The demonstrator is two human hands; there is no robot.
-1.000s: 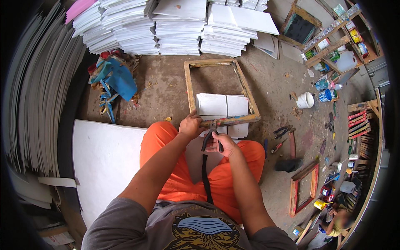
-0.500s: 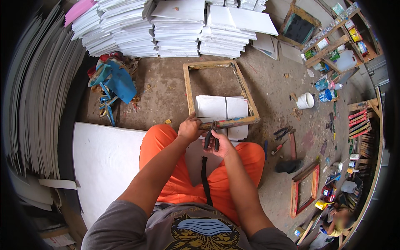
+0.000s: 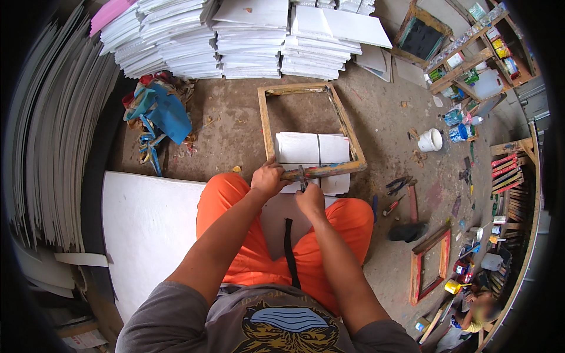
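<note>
A worn wooden frame [image 3: 329, 171] lies tilted in front of my crossed legs, its near bar spotted with old paint. My left hand [image 3: 269, 179] is closed round its near left corner. With its fist wrapped round the black handles, my right hand [image 3: 310, 200] grips a pair of pliers [image 3: 302, 173]. The metal jaws rest against the near bar, just right of my left hand; whatever they bite on is too small to make out. Inside and beneath the frame sits a stack of white sheets [image 3: 299, 148] crossed by a dark strap. A black strap [image 3: 289, 253] hangs between my legs.
Tall stacks of white paper [image 3: 247, 50] stand at the back. Blue scraps [image 3: 162, 112] lie far left, above a white board [image 3: 150, 229]. On the right are a hammer [image 3: 412, 200], more pliers [image 3: 398, 184], a white bucket [image 3: 430, 140], a red frame [image 3: 415, 276] and another person [image 3: 471, 317].
My right hand has closed from a loose hold into a fist round the pliers' handles, and the handles have swung together. The left hand and frame have stayed nearly still.
</note>
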